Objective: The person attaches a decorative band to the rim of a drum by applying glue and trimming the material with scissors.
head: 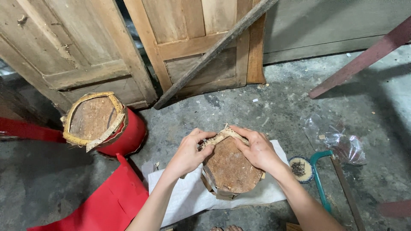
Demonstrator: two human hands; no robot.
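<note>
Fingers on both hands, left (186, 155) and right (257, 149), pinch a pale strip (222, 136) along the far rim of a brown drum (230, 169), which sits on a white sack (188, 194) on the floor. Wooden doors (85, 51) lean behind, a red drum (102, 124) sits left, a little bowl of nails (300, 169) right.

Crumpled clear plastic bag (338, 141) on concrete floor (278, 107), far right
</note>
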